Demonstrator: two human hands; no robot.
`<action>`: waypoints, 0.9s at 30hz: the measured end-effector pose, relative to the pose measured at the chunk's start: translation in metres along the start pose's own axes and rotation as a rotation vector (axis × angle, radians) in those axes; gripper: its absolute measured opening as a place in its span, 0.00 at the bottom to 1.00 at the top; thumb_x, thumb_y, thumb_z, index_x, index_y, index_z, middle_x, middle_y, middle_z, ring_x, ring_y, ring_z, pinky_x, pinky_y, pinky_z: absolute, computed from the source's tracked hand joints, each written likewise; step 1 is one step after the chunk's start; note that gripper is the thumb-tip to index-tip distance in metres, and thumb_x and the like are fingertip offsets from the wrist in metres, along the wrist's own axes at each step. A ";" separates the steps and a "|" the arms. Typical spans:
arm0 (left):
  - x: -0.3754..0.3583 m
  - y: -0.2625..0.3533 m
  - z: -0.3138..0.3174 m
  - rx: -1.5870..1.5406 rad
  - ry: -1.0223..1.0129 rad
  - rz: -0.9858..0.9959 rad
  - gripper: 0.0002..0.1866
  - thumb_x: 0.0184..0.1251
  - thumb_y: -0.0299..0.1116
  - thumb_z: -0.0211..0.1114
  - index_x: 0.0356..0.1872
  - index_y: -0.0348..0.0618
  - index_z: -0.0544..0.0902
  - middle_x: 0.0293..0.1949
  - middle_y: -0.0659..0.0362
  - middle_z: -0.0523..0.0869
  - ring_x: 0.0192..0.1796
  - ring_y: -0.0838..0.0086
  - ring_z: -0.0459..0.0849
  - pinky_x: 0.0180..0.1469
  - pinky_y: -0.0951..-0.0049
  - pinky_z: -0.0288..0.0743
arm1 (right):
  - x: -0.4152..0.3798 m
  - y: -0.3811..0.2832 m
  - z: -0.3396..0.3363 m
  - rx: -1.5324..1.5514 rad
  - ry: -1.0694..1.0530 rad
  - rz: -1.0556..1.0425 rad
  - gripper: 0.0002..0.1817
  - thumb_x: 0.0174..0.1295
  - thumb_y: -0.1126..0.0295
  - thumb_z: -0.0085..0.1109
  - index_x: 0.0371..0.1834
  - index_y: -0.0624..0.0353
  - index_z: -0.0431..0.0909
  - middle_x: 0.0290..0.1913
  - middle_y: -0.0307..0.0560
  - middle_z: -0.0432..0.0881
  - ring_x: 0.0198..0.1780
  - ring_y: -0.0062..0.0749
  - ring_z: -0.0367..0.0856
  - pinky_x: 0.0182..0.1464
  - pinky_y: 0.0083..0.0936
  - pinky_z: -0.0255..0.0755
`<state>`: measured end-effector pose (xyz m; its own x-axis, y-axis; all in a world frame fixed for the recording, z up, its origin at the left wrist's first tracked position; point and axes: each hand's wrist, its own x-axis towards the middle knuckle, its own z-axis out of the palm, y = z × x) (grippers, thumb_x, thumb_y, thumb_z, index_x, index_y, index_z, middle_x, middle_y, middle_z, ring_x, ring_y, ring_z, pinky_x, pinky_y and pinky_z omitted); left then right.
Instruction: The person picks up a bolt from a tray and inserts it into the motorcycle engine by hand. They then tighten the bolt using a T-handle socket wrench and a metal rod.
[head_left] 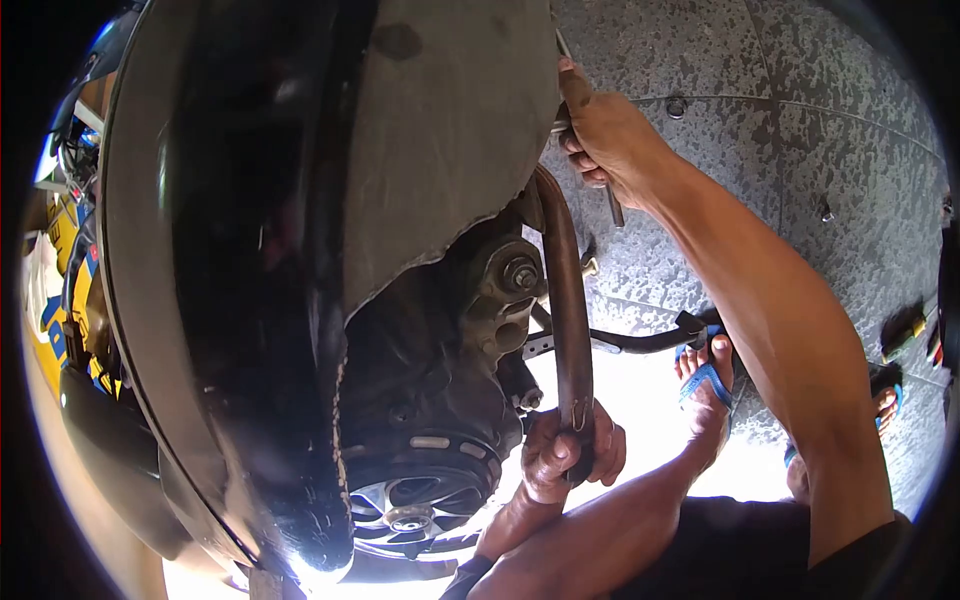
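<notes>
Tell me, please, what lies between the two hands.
In the head view, a curved metal pipe runs from the left hand up towards the right hand.

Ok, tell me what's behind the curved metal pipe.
Behind the curved metal pipe, a black bar emerges on the picture's right. The left hand wraps around the pipe's lower end. The pipe covers part of that hand, and whatever the bar joins behind it can't be seen.

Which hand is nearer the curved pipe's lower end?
Left. The left hand grips the curved pipe there; the right hand is higher in view, holding a metal rod.
</notes>
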<state>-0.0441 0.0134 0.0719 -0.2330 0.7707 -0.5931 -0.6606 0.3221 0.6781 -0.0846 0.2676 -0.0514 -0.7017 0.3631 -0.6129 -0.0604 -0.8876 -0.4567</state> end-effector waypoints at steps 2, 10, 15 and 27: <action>0.000 -0.001 0.001 -0.028 0.001 0.012 0.27 0.67 0.52 0.62 0.33 0.31 0.73 0.17 0.57 0.72 0.19 0.73 0.72 0.21 0.74 0.67 | -0.004 0.000 0.000 0.001 0.013 -0.027 0.32 0.67 0.33 0.40 0.19 0.49 0.59 0.18 0.31 0.59 0.18 0.17 0.52 0.19 0.20 0.46; 0.001 0.002 0.005 0.209 0.099 0.032 0.23 0.70 0.49 0.58 0.34 0.34 0.73 0.19 0.57 0.74 0.20 0.75 0.73 0.22 0.75 0.67 | -0.005 0.002 -0.001 0.078 -0.001 -0.091 0.32 0.67 0.34 0.41 0.16 0.48 0.58 0.16 0.31 0.57 0.16 0.17 0.51 0.17 0.20 0.46; -0.001 0.009 0.012 0.316 0.177 0.000 0.23 0.70 0.50 0.57 0.34 0.35 0.72 0.18 0.58 0.73 0.20 0.76 0.73 0.23 0.76 0.67 | -0.006 0.003 0.000 0.050 0.017 -0.084 0.32 0.67 0.34 0.41 0.16 0.48 0.58 0.16 0.31 0.57 0.16 0.17 0.51 0.17 0.20 0.46; -0.001 0.003 -0.006 0.122 0.051 -0.021 0.26 0.67 0.55 0.60 0.33 0.36 0.72 0.17 0.58 0.72 0.18 0.75 0.71 0.20 0.75 0.65 | -0.003 0.004 0.001 0.059 0.023 -0.104 0.33 0.68 0.37 0.42 0.15 0.51 0.60 0.14 0.35 0.59 0.15 0.22 0.54 0.17 0.24 0.48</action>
<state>-0.0502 0.0103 0.0713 -0.2582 0.7350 -0.6270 -0.5747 0.4048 0.7112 -0.0834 0.2628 -0.0508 -0.6731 0.4595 -0.5794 -0.1741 -0.8600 -0.4798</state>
